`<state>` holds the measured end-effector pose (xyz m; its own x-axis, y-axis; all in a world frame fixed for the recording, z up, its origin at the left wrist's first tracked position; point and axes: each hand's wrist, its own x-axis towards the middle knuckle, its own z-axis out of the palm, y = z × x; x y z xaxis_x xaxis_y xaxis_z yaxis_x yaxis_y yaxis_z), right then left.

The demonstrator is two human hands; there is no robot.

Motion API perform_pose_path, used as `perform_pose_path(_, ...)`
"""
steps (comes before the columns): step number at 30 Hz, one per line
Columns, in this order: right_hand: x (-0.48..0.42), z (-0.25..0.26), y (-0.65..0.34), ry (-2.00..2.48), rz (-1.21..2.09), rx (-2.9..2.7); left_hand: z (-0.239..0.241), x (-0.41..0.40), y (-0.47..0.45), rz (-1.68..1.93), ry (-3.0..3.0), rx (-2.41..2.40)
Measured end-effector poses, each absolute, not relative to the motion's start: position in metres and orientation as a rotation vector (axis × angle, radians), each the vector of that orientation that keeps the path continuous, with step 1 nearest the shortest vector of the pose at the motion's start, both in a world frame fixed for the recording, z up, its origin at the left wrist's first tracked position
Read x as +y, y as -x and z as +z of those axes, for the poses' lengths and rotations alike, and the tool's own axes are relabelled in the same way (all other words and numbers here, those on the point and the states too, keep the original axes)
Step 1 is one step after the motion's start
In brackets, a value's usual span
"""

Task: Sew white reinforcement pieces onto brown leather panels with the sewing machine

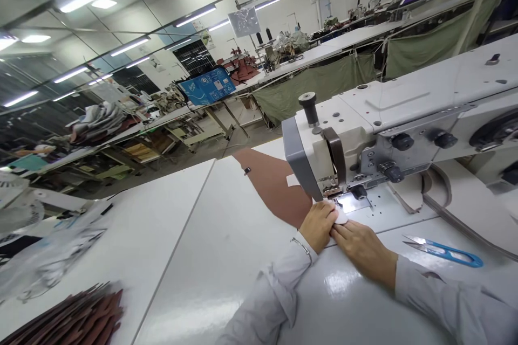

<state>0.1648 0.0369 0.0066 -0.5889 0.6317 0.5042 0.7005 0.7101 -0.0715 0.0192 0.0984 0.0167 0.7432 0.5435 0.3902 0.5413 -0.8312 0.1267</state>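
Note:
My left hand [318,224] is at the sewing machine [335,145], its fingers curled closed on the edge of a small white piece [342,216] just in front of the needle area. My right hand [364,248] meets it there, fingertips pinched together on the near edge of the same piece. Fingers cover most of the white piece, so its full shape is hidden. A brown leather panel [279,188] lies flat behind my left hand and runs up to the machine head. Blue-handled thread snips [445,252] rest on the table to the right of my right hand.
A stack of brown leather pieces [76,318] lies at the lower left, with clear plastic bags [56,259] above it. White-and-brown strips [441,188] curl under the machine arm. Beyond, a blue box [208,86] stands by another long workbench [324,51].

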Motion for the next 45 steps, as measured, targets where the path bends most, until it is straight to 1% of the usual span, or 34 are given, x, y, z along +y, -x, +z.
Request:
perform_pose_path(4, 0.022, 0.004, -0.154, 0.982, -0.337, -2.379, 0.025, 0.101, -0.024, 0.384, -3.043, 0.906)
perform_pose_path(7, 0.014, 0.005, -0.15, 1.008, -0.374, -2.426, 0.026, 0.098, -0.026, 0.323, -3.049, 0.954)
perform_pose_path(16, 0.027, 0.0, -0.151, 1.012, -0.286, -2.482, 0.028, 0.105, -0.024, 0.267, -3.014, 0.934)
perform_pose_path(26, 0.035, -0.003, -0.15, 0.95, -0.267, -2.486, 0.043, 0.117, -0.024, -0.041, -2.981, 0.866)
perform_pose_path(34, 0.037, -0.007, -0.152, 0.887, -0.251, -2.5, 0.043, 0.116, -0.033, -0.177, -3.068, 0.881)
perform_pose_path(37, 0.037, -0.009, -0.151, 0.855, -0.221, -2.482, 0.042, 0.116, -0.035, -0.191, -3.098, 0.874)
perform_pose_path(42, 0.029, -0.002, -0.162, 0.818, -0.145, -2.371, 0.037, 0.111, -0.037, -0.085, -3.109, 0.947)
perform_pose_path(45, 0.025, 0.005, -0.181, 0.963, -0.166, -2.236, 0.031, 0.106, -0.039, 0.003, -3.121, 1.053)
